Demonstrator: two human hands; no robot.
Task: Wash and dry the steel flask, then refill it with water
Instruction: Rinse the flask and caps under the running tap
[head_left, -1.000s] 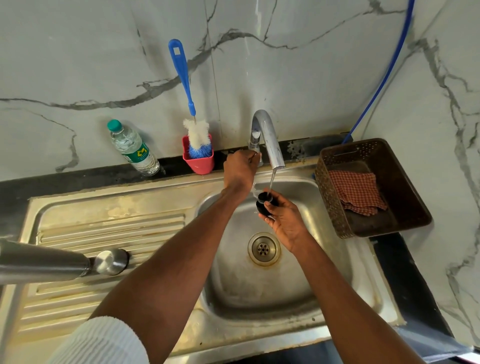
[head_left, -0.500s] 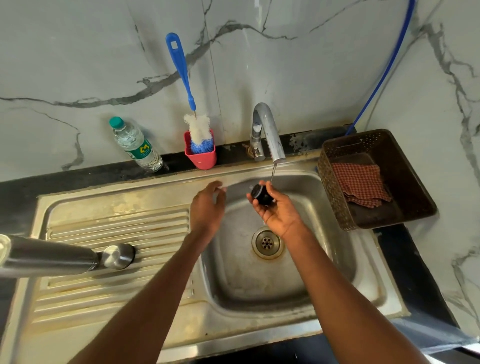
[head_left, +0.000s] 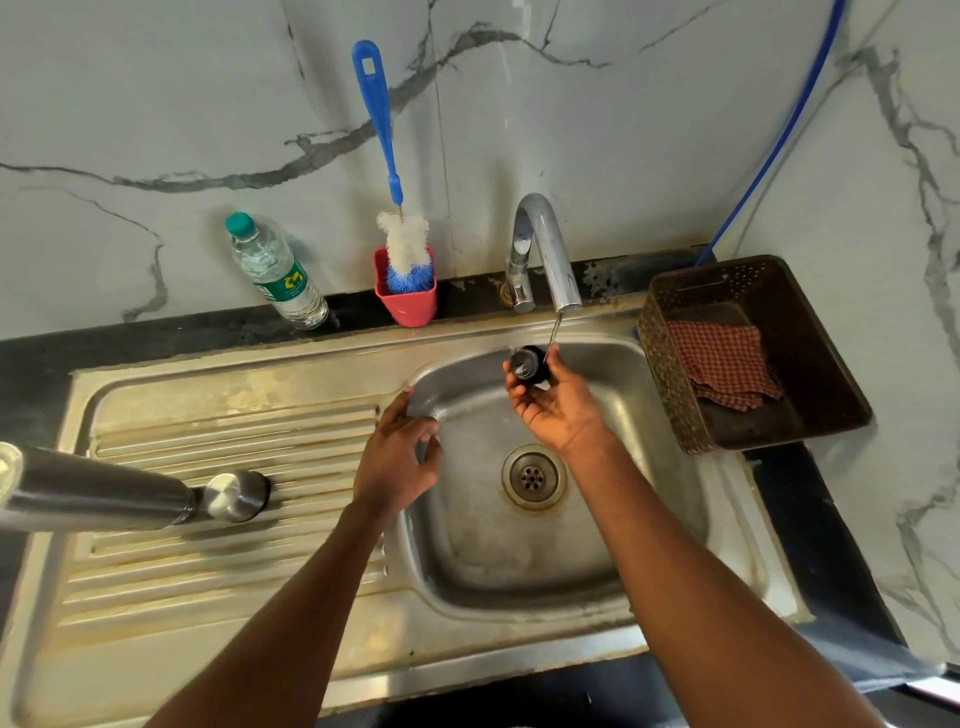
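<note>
Steel flask: lying on its side on the ribbed draining board at 9 o'clock from the drain, neck toward the basin, body running off the left edge. No hand touches it.

Steel cap: on the draining board just at the flask's neck; whether the two touch cannot be told.

Black stopper: pinched in the fingertips of the right hand, palm up, at 12 o'clock from the drain, directly under the thin stream of water falling from the tap.

Left hand: empty, fingers loosely curled and part open, over the basin's left rim at 9 o'clock from the drain.

Sink: stainless, stained.

Back ledge, left to right: plastic water bottle, green cap, at 10 o'clock; red cup holding a blue-handled bottle brush, at 11 o'clock.

Brown basket: at 2 o'clock, beside the basin, holding a checked cloth.

Blue hose: running up the marble wall behind the basket.
</note>
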